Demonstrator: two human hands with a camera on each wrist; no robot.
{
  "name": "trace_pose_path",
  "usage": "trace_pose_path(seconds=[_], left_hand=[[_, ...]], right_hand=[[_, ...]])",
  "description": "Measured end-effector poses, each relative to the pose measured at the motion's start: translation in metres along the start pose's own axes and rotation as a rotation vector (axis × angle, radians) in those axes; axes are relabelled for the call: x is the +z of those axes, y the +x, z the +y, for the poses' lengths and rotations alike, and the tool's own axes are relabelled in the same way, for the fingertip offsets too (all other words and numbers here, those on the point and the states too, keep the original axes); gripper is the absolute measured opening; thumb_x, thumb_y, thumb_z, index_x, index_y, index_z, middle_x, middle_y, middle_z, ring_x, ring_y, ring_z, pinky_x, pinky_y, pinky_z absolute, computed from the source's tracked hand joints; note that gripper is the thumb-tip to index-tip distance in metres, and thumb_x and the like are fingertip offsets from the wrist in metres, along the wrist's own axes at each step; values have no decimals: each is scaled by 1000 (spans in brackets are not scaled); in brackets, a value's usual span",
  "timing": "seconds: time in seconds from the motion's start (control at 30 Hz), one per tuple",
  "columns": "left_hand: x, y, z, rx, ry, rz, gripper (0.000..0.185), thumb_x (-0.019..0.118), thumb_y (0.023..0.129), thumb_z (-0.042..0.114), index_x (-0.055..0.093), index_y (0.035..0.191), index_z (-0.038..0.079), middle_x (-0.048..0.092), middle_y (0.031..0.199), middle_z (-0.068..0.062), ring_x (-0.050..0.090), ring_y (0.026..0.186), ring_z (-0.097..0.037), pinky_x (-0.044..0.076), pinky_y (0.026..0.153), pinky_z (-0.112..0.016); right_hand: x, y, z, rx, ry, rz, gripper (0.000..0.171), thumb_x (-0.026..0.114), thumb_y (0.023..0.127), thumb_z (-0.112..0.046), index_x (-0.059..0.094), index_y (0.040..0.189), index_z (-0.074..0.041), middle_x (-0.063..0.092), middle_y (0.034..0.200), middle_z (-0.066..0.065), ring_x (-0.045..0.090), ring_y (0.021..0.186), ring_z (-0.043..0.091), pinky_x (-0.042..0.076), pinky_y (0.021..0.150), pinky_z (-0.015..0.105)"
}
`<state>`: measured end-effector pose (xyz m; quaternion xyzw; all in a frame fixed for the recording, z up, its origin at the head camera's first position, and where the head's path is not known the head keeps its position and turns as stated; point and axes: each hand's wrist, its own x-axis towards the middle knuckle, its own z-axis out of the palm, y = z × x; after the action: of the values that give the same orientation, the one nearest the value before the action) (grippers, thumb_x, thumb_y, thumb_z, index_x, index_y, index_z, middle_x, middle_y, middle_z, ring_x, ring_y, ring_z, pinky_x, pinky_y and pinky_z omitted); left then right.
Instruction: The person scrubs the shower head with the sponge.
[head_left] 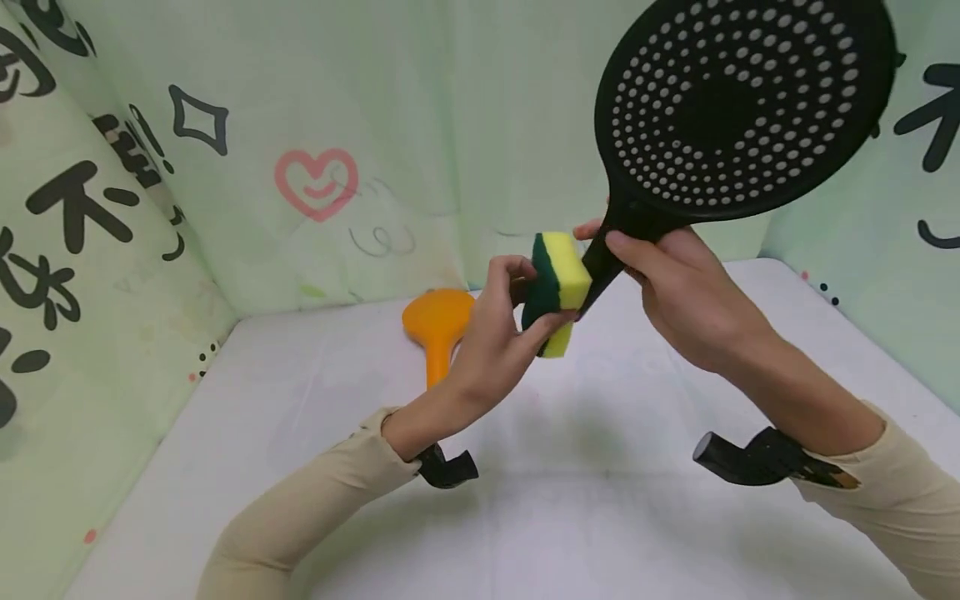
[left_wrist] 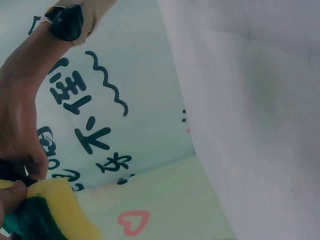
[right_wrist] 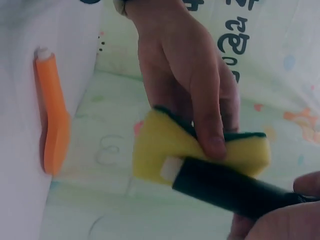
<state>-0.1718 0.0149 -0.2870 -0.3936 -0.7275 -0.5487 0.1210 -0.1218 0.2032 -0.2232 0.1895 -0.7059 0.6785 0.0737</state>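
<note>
My right hand (head_left: 693, 304) grips the black shower head (head_left: 720, 112) by the neck of its handle, raised well above the table. Its broad round face, full of pale holes, is turned toward the head camera. My left hand (head_left: 483, 362) pinches a yellow and green sponge (head_left: 567, 271), folded at the lower end of that handle. In the right wrist view, the sponge's yellow side (right_wrist: 155, 145) lies along the black handle (right_wrist: 220, 187), close to its white end. The left thumb presses into the sponge there. The left wrist view shows only part of the sponge (left_wrist: 65, 200).
An orange shower head (head_left: 437, 321) lies on the white table (head_left: 555, 500) toward the back, partly behind my left hand. Pale green curtains (head_left: 420, 108) with printed characters and a pink heart stand behind and at both sides.
</note>
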Motion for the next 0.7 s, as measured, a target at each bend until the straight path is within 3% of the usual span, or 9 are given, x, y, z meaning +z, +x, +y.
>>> trace_pose_path(seconds=[0.1, 0.2, 0.27, 0.37, 0.5, 0.57, 0.7], left_hand=[[-2, 2, 3, -75, -117, -8, 50, 74, 92, 9, 36, 125, 2, 52, 121, -16, 64, 113, -26, 55, 97, -31], [-4, 7, 12, -60, -184, -1, 49, 73, 93, 7, 36, 124, 2, 51, 120, -16, 63, 112, -26, 54, 98, -30], [-6, 12, 17, -30, -223, 18, 48, 73, 93, 3, 36, 124, 1, 51, 120, -17, 61, 112, -27, 52, 101, -30], [-9, 20, 23, 10, -287, 70, 46, 71, 92, -5, 36, 121, -1, 48, 118, -18, 59, 113, -30, 51, 103, -32], [-8, 20, 24, 57, -358, 103, 47, 70, 90, -10, 35, 122, -2, 46, 122, -18, 57, 115, -29, 48, 107, -34], [-6, 14, 25, 78, -338, 63, 51, 70, 90, -10, 34, 125, -2, 46, 125, -18, 56, 118, -27, 46, 110, -34], [-5, 2, 28, 72, -249, -34, 54, 71, 91, -4, 35, 131, 1, 49, 126, -17, 59, 116, -23, 47, 108, -30]], right_hand=[[-14, -4, -2, 56, -247, -126, 36, 40, 111, -19, 39, 143, -2, 43, 143, 11, 42, 128, 27, 37, 109, 27], [-18, -8, 1, 46, -476, -181, 41, 44, 111, -21, 35, 147, -5, 50, 136, 13, 52, 110, 28, 49, 89, 22], [-17, -12, 5, 31, -580, -166, 41, 50, 109, -23, 38, 145, -8, 55, 128, 13, 57, 103, 27, 52, 86, 25], [-12, -17, 14, -27, -593, -155, 45, 57, 105, -18, 41, 147, -12, 55, 132, 9, 59, 108, 23, 54, 91, 24], [-8, -19, 23, -126, -527, -188, 51, 62, 101, -8, 43, 149, -14, 51, 141, 4, 58, 119, 19, 51, 98, 20], [-8, -20, 24, -103, -510, -187, 52, 61, 102, -9, 41, 150, -15, 52, 141, 5, 58, 123, 22, 52, 100, 29], [-11, -23, 26, 47, -482, -137, 56, 56, 106, -21, 32, 156, -14, 51, 145, 12, 54, 131, 33, 47, 106, 51]])
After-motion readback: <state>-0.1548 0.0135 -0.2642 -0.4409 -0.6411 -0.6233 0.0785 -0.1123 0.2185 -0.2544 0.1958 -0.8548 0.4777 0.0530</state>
